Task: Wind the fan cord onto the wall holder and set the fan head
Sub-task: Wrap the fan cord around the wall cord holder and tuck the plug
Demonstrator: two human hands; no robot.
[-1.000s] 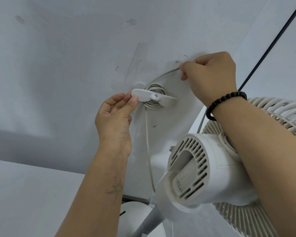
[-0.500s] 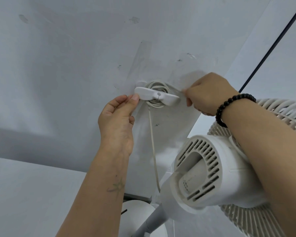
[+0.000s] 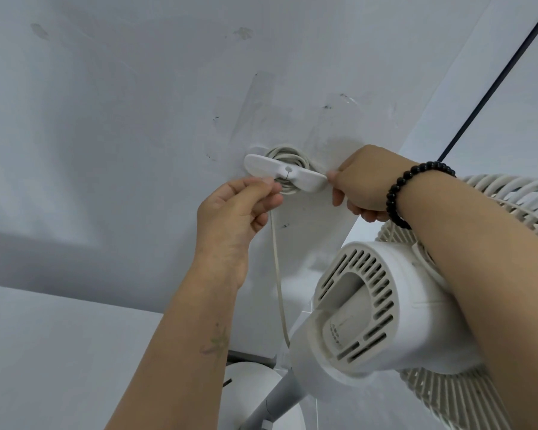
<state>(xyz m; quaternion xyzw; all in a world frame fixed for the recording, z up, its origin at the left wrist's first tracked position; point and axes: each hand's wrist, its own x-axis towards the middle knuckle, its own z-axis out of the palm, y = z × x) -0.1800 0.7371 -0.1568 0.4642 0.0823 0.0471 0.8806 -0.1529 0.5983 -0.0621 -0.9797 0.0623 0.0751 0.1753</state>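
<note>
Wall holder (image 3: 284, 175) with fan cord (image 3: 278, 274) coiled behind, loose length hanging below. Left hand (image 3: 235, 218) just beneath holder, fingertips pinching cord. Right hand (image 3: 362, 186) curled shut at holder's right end. Fan head (image 3: 382, 311) lower right.

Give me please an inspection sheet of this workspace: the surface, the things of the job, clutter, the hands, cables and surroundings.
Surface: pale wall, scuffed, with old tape patches.
Job's things: white wall holder mounted on the wall, fan cord coiled behind its bar; fan head at lower right, its vented back toward the camera.
Clutter: nothing seen.
Hands: left hand pinches the cord just below the holder; right hand is closed at the bar's right end, what it holds is hidden.
Cables: one cord strand hangs down toward the fan; a dark cable runs diagonally at upper right.
Surroundings: fan pole below; a bead bracelet on the right wrist.
</note>
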